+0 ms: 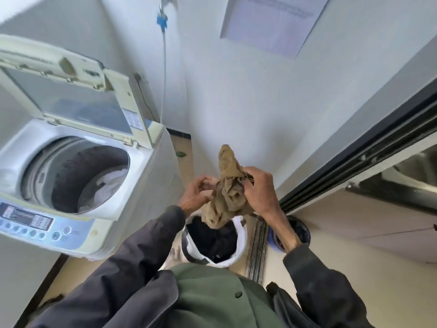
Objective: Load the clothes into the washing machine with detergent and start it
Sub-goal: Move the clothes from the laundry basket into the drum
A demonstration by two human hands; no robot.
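Khaki garment (228,197), gripped by left hand (196,195) and right hand (260,192), hangs above the basket (242,235) rim.

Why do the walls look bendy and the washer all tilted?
Head view: the wide-angle lens bends straight lines, so the washer leans and the door frame curves; light is soft, without hard shadows; the paper on the wall is too blurred to read, while the cloth looks fairly sharp.

The garment (228,195) is khaki-brown, the basket (241,237) white, its clothes (212,240) black — the washer (142,162) cream-grey, its panel (30,223) blue.
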